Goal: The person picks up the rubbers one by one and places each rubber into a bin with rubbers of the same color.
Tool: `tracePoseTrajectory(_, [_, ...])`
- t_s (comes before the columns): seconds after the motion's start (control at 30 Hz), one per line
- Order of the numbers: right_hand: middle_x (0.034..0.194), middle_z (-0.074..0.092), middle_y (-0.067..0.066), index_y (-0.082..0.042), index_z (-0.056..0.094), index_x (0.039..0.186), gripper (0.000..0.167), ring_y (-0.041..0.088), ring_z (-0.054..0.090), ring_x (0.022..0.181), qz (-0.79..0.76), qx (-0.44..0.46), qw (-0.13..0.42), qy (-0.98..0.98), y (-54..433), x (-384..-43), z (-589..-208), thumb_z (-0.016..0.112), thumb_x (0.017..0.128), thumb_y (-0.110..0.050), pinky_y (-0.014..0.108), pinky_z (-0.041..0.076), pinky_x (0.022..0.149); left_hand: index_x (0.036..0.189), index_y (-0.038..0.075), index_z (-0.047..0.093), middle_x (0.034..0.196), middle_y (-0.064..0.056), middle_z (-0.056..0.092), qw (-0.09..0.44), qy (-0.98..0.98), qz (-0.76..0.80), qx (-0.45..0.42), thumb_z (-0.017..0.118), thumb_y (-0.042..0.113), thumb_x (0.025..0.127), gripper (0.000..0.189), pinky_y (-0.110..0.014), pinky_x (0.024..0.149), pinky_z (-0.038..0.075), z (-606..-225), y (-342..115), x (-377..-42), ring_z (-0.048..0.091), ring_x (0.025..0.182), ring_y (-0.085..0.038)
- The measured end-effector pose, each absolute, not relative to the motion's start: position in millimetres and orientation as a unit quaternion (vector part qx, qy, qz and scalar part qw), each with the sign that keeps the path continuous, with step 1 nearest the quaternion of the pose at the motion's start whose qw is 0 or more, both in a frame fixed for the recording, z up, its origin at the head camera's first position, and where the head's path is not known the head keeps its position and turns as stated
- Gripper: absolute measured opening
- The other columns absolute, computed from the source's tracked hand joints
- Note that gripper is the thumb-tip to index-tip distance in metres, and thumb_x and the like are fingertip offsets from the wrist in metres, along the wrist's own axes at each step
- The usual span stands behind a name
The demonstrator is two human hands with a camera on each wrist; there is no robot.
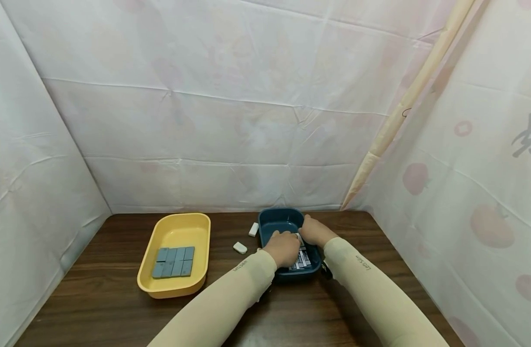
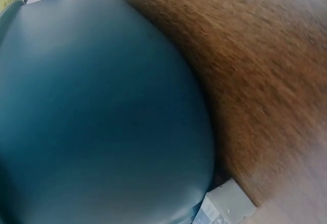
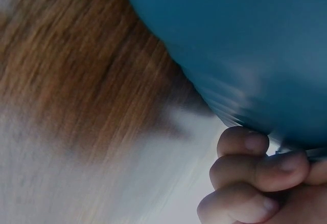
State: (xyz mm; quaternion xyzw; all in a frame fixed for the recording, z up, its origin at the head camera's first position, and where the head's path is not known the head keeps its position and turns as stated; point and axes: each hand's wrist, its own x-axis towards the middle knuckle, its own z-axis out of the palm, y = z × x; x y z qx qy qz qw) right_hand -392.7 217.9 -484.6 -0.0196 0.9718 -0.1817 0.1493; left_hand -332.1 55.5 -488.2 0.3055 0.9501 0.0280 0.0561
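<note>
A dark blue bin (image 1: 282,216) holds black-and-white pieces (image 1: 302,260) lying in rows. Over its left side reaches my left hand (image 1: 283,248), knuckles up and fingertips hidden behind the hand. At the right rim my right hand (image 1: 314,231) has its fingers curled, as the right wrist view also shows. A small white piece (image 1: 299,238) shows between the two hands, right at the right fingertips; I cannot tell whether the left fingers grip it too. In the left wrist view the blue bin's wall (image 2: 107,106) fills much of the picture.
Left of the blue bin, two small white blocks (image 1: 240,247) lie apart on the brown wooden table (image 1: 117,274). Farther left stands a yellow bin (image 1: 178,221), with flat grey tiles (image 1: 174,261) laid edge to edge inside. Pale curtains (image 1: 230,144) hang behind and at both sides.
</note>
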Motion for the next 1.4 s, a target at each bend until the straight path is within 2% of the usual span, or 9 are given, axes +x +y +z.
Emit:
tracePoseTrajectory(0.07, [0.177,0.036,0.037,0.017,0.014,0.174,0.077,0.048,0.050,0.160,-0.180,-0.024,0.147,0.972,218,-392,-485,0.050,0.120,-0.024,0.061,0.043,0.130,0.130,0.018,0.083,0.147,0.002,0.074,0.049,0.949,0.022,0.309,0.066,0.019,0.112,0.024,-0.043,0.109,0.050,-484,53,-329,0.065,0.125,-0.018])
tracePoseTrajectory(0.27, [0.178,0.034,0.037,0.018,0.015,0.173,0.075,0.049,0.051,0.159,-0.161,-0.032,0.143,0.976,217,-390,-485,0.049,0.121,-0.024,0.061,0.045,0.129,0.137,0.022,0.082,0.151,0.000,0.071,0.011,0.943,0.023,0.330,0.071,0.022,0.111,0.029,-0.046,0.113,0.052,-471,39,-324,0.063,0.139,-0.021])
tracePoseTrajectory(0.4, [0.179,0.032,0.038,0.019,0.016,0.172,0.075,0.049,0.049,0.161,-0.160,-0.031,0.143,0.976,217,-390,-483,0.049,0.121,-0.024,0.061,0.044,0.130,0.141,0.022,0.081,0.148,-0.001,0.071,-0.022,0.942,0.029,0.334,0.071,0.019,0.109,0.034,-0.047,0.105,0.054,-461,23,-328,0.064,0.131,-0.022])
tracePoseTrajectory(0.53, [0.176,0.036,0.039,0.019,0.014,0.173,0.077,0.048,0.049,0.160,-0.172,-0.020,0.143,0.974,217,-391,-482,0.049,0.120,-0.024,0.061,0.043,0.131,0.145,0.019,0.078,0.144,-0.004,0.072,-0.053,0.954,0.034,0.292,0.066,0.018,0.110,0.037,-0.051,0.108,0.056,-454,3,-339,0.065,0.130,-0.025])
tracePoseTrajectory(0.67, [0.175,0.040,0.038,0.017,0.013,0.174,0.078,0.047,0.050,0.160,-0.177,-0.010,0.145,0.973,218,-393,-485,0.049,0.119,-0.025,0.061,0.043,0.131,0.145,0.015,0.076,0.142,-0.007,0.073,-0.067,0.971,0.066,0.218,0.068,0.015,0.109,0.037,-0.055,0.109,0.056,-452,-20,-350,0.067,0.131,-0.029])
tracePoseTrajectory(0.8, [0.171,0.045,0.039,0.018,0.017,0.173,0.076,0.047,0.054,0.157,-0.175,-0.011,0.140,0.975,218,-394,-487,0.050,0.118,-0.023,0.061,0.046,0.129,0.140,0.010,0.075,0.136,-0.011,0.075,-0.055,0.982,0.094,0.152,0.074,0.014,0.107,0.033,-0.057,0.107,0.057,-457,-42,-359,0.070,0.126,-0.033])
tracePoseTrajectory(0.93, [0.170,0.046,0.039,0.018,0.019,0.172,0.074,0.047,0.055,0.156,-0.172,-0.013,0.136,0.976,217,-393,-488,0.050,0.118,-0.023,0.061,0.046,0.129,0.142,0.008,0.074,0.138,-0.015,0.072,-0.017,0.986,0.095,0.133,0.076,0.015,0.108,0.035,-0.060,0.104,0.060,-469,-56,-363,0.071,0.124,-0.037])
tracePoseTrajectory(1.17, [0.173,0.043,0.038,0.017,0.017,0.173,0.075,0.047,0.052,0.159,-0.171,-0.012,0.140,0.975,216,-390,-485,0.049,0.118,-0.023,0.061,0.044,0.130,0.137,0.012,0.080,0.154,-0.011,0.069,0.052,0.981,0.083,0.167,0.070,0.007,0.108,0.031,-0.061,0.110,0.059,-483,-61,-363,0.065,0.142,-0.037])
tracePoseTrajectory(1.4, [0.175,0.040,0.037,0.017,0.014,0.174,0.077,0.047,0.050,0.161,-0.179,-0.008,0.145,0.973,216,-389,-484,0.049,0.119,-0.024,0.062,0.042,0.131,0.115,0.016,0.083,0.131,-0.007,0.077,0.038,0.982,0.042,0.180,0.072,0.009,0.110,0.013,-0.059,0.112,0.057,-486,-59,-367,0.070,0.123,-0.031])
